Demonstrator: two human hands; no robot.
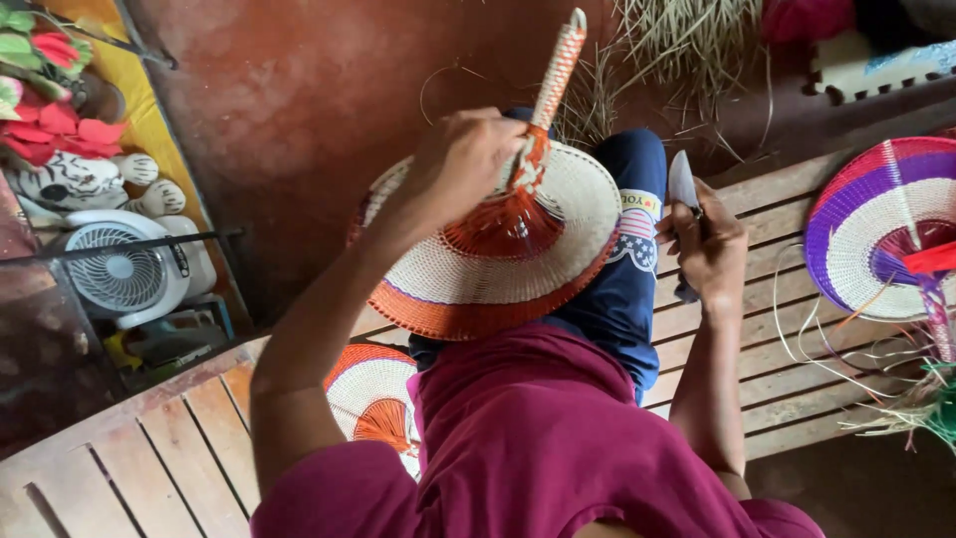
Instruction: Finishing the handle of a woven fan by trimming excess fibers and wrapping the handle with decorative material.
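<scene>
While your left hand (460, 159) clamped its fingers on the woven fan (503, 249) over your lap, your right hand (709, 244) gripped a knife (683, 181).

Bare slats of the wooden bench (767, 329) lie open between the orange-and-cream woven fan (498, 249) on the lap and the purple fan (876, 224), though loose straw strands (846, 349) trail across them beside the purple one. Behind the bench, dry straw (687, 40) crowds the red floor (289, 110).
</scene>
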